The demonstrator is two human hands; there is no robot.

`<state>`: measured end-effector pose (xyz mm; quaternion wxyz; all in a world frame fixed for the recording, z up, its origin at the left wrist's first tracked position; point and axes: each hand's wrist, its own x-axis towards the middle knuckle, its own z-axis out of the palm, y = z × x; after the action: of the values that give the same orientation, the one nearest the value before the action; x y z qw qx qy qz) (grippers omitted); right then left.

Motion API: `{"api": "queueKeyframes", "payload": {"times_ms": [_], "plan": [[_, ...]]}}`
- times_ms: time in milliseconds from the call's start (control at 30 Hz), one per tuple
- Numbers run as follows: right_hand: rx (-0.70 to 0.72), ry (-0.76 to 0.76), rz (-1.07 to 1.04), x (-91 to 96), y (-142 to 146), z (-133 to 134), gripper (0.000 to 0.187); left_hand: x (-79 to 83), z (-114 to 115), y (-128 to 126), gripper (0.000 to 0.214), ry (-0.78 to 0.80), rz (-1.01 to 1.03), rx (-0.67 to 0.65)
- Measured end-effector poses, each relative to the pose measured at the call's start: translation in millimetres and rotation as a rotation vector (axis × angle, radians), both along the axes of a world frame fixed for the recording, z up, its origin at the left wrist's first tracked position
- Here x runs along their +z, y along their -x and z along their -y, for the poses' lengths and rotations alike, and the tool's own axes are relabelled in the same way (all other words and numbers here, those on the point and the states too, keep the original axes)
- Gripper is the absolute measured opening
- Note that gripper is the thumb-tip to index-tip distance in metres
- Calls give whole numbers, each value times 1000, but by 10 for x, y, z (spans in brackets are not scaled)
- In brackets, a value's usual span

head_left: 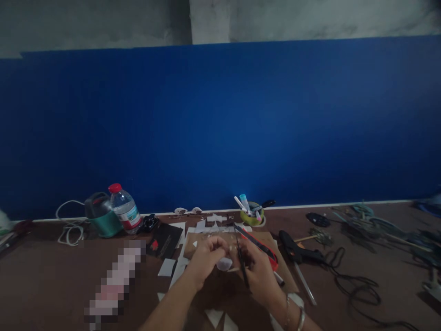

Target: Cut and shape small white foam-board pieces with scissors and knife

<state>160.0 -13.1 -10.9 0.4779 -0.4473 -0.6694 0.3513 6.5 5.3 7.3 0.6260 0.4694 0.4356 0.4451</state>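
Note:
My left hand (206,258) is closed in a pinch on a small white piece (224,263) held between both hands above a brown cardboard sheet (206,241). My right hand (259,271) grips black scissors (241,257), blades pointing up and away, right beside that white piece. A bracelet is on my right wrist. White paper cut-outs (167,267), several of them triangles, lie around the cardboard.
A red-handled cutter (262,248) lies just right of my hands, a black glue gun (298,250) with its cable further right. A water bottle (124,209), a green-black container (101,216), a tape roll holding pens (252,212) stand along the blue wall. Tangled items at far right.

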Motion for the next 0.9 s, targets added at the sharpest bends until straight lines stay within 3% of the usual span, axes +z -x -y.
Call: {"api": "queueKeyframes", "payload": {"times_ms": [133, 333, 633, 900], "plan": [[49, 116, -126, -10, 27, 8, 28, -10, -11, 9, 18, -35, 16, 99], [143, 255, -82, 19, 53, 46, 25, 62, 23, -9, 15, -62, 81, 95], [214, 302, -104, 17, 64, 54, 25, 97, 32, -17, 13, 6, 114, 65], [201, 253, -63, -4, 44, 36, 20, 68, 34, -19, 15, -19, 103, 92]]}}
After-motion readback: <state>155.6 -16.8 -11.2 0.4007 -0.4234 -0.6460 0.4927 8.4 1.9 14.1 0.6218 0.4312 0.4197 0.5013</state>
